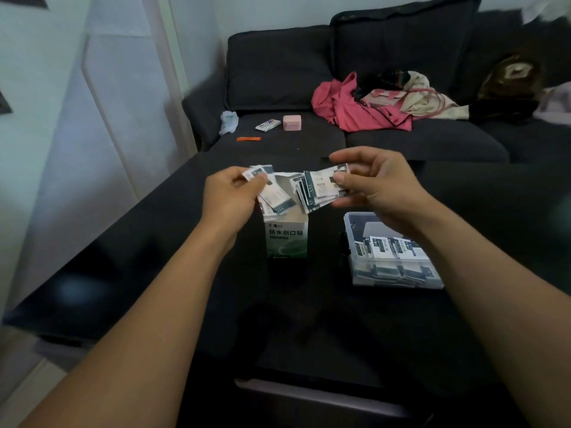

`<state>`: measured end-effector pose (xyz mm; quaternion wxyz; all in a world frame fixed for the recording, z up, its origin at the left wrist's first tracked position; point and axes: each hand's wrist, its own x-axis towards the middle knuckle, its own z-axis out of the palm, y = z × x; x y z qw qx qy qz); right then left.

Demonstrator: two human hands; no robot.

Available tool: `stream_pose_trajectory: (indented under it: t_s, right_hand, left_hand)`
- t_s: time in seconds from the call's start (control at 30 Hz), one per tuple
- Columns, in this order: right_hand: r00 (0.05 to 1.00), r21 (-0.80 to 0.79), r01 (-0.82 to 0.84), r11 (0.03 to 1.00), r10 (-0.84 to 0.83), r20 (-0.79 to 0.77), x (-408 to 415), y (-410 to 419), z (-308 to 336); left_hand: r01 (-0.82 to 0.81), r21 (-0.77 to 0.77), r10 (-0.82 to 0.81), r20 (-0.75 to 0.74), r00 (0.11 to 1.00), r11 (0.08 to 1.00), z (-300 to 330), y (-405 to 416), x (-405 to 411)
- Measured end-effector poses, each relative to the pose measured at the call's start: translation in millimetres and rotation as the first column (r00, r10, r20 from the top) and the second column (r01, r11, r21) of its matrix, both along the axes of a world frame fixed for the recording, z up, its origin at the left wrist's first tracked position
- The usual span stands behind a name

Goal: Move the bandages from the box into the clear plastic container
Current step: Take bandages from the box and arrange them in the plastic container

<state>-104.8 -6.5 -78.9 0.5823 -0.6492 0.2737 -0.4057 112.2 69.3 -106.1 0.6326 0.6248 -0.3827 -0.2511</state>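
a dark grey fabric sofa [309, 72] fills the back of the room, and on its seat lie a crumpled pink garment [349, 109], a beige bag with pink straps [411, 95], a small pink square case [292, 122], a small white packet with red and blue marks [268, 124], a thin orange strip [248, 138] and a crumpled clear plastic bag [229, 120]. nearer the camera is a glossy black table [154, 257]. on it stands an upright white and green cardboard box with printed characters [287, 234], its top flaps open, and just to its right, apart from it, sits the clear plastic rectangular container [392, 267], already holding rows of wrapped bandages.

both forearms reach forward over the table and meet above the box. the left hand [230, 196] has its fingers curled round a fan of white and dark wrapped bandages [272, 193] just over the open box. the right hand [377, 183] pinches another bundle of wrapped bandages [321, 186] between thumb and fingers, held between the box and the container, higher than both. the two bundles nearly touch over the box.

the right wrist covers the far left part of the container. the print on the wrappers is too small to read, and whether more bandages remain inside the box cannot be told. a dark brown object at the sofa's right end is too blurred to identify.
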Motion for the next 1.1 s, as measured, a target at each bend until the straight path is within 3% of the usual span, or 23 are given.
stream_pose_trajectory:
  t_s: [0.07,0.17,0.3,0.37,0.47,0.63,0.8,0.9,1.0,1.1]
  right_hand:
    - [0.987,0.044,-0.16,0.986,0.16,0.001,-2.0,6.3,2.7]
    - [0.964,-0.022,-0.254,0.967,0.251,-0.089,-0.2,13.8,7.0]
    - [0.949,-0.124,-0.24,0.963,0.206,-0.238,-6.4,12.5,12.4]
    - [0.931,-0.146,-0.257,0.955,0.204,-0.302,-9.7,11.5,11.3]
    - [0.904,-0.157,-0.278,0.948,0.203,-0.375,-12.1,7.4,3.7]
    - [0.89,-0.184,-0.295,0.937,0.199,-0.411,-16.4,2.6,-2.8]
    - [0.9,-0.191,-0.272,0.943,0.179,-0.398,-19.3,0.9,-2.1]
    - [0.939,-0.276,-0.187,0.943,0.089,-0.331,-8.3,5.2,-6.1]
    - [0.948,-0.343,-0.13,0.93,0.015,-0.317,9.5,13.5,-8.0]
    - [0.919,-0.508,-0.021,0.861,-0.183,-0.349,22.1,14.2,-12.2]
  left_hand:
    - [0.252,0.082,-0.243,-0.102,0.965,0.964,2.3,5.7,-16.7]
    - [0.533,0.103,-0.479,-0.32,0.817,0.84,3.4,11.0,-42.7]
    - [0.652,-0.081,-0.541,-0.64,0.546,0.754,9.3,10.8,-59.9]
    - [0.697,-0.038,-0.507,-0.715,0.481,0.716,12.9,12.2,-63.2]
    - [0.736,0.085,-0.469,-0.72,0.511,0.671,12.7,12.9,-66.6]
    - [0.83,0.201,-0.591,-0.617,0.519,0.52,8.1,8.9,-66.8]
    - [0.813,0.22,-0.612,-0.561,0.558,0.539,4.4,13.5,-72.7]
    - [0.742,0.223,-0.58,-0.498,0.644,0.632,-1.4,7.4,-77.6]
    - [0.555,0.218,-0.5,-0.262,0.826,0.803,-3.9,0.2,-85.3]
    - [0.473,0.169,-0.466,-0.081,0.881,0.865,-4.7,-4.1,-94.5]
